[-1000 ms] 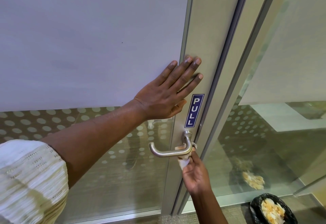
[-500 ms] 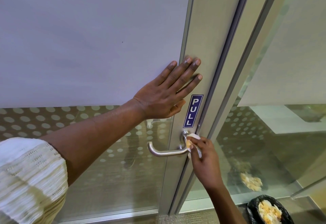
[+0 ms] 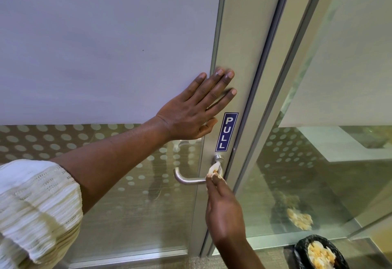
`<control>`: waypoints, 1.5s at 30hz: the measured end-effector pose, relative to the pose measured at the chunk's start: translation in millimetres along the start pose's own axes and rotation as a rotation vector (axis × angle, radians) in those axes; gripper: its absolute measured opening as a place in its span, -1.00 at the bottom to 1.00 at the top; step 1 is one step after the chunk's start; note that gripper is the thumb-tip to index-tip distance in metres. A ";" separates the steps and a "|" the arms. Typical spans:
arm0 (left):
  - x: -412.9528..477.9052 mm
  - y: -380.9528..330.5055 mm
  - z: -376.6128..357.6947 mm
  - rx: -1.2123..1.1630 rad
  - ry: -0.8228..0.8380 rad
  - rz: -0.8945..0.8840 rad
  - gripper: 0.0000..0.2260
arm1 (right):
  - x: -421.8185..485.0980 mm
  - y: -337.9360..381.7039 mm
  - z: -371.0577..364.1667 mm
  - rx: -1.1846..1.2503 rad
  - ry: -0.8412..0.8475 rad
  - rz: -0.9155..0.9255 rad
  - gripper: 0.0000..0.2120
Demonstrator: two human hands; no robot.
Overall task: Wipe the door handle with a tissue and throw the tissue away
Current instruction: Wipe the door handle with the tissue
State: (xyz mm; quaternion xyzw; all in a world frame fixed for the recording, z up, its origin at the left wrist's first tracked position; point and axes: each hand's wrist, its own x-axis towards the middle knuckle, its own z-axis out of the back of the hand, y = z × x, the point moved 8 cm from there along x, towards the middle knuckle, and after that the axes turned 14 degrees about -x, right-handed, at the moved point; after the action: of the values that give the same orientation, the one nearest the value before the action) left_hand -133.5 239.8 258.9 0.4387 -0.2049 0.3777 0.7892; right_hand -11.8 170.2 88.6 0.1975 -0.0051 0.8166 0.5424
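A brushed-metal lever door handle (image 3: pixel 188 180) sticks out of the grey door frame (image 3: pixel 237 42), just under a blue PULL sticker (image 3: pixel 226 131). My right hand (image 3: pixel 223 209) reaches up from below and pinches a small crumpled white tissue (image 3: pixel 213 168) against the bend of the handle near its round base. My left hand (image 3: pixel 196 107) lies flat with fingers spread on the door, across the frosted glass and the frame, above the handle. It holds nothing.
A bin with a black liner (image 3: pixel 320 255), full of crumpled tissues, stands on the floor at the bottom right. A fixed glass panel (image 3: pixel 331 162) to the right mirrors the bin. The door's lower glass carries a dot pattern.
My right hand has shifted with the tissue around the handle's bend: from under it, up over its base, then back down to the bend. My left hand stays pressed on the door.
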 end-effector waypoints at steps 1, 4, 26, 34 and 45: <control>0.0 0.0 0.2 -0.001 -0.001 0.001 -0.36 | -2.2 4.5 -0.6 -0.011 -0.022 0.018 -0.51; 0.3 -0.5 -0.1 -0.001 0.001 0.003 -0.37 | -9.5 37.3 -4.3 0.006 -0.102 0.212 -0.44; 0.0 -0.8 0.5 0.038 0.026 0.014 -0.37 | 25.4 -35.1 -3.5 0.088 -0.119 0.188 -0.49; 0.2 1.0 -2.2 0.052 0.034 0.014 -0.36 | 41.7 -51.6 -16.7 0.478 0.139 -0.279 -0.55; -0.2 1.1 -3.4 0.045 0.021 0.016 -0.35 | 52.3 -30.4 -61.2 1.798 0.554 -0.896 -0.76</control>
State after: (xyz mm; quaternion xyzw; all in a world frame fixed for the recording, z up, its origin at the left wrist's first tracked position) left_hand -134.6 243.0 257.5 0.4508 -0.1915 0.3934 0.7781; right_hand -21.6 242.6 43.1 0.3184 0.8034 0.2599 0.4308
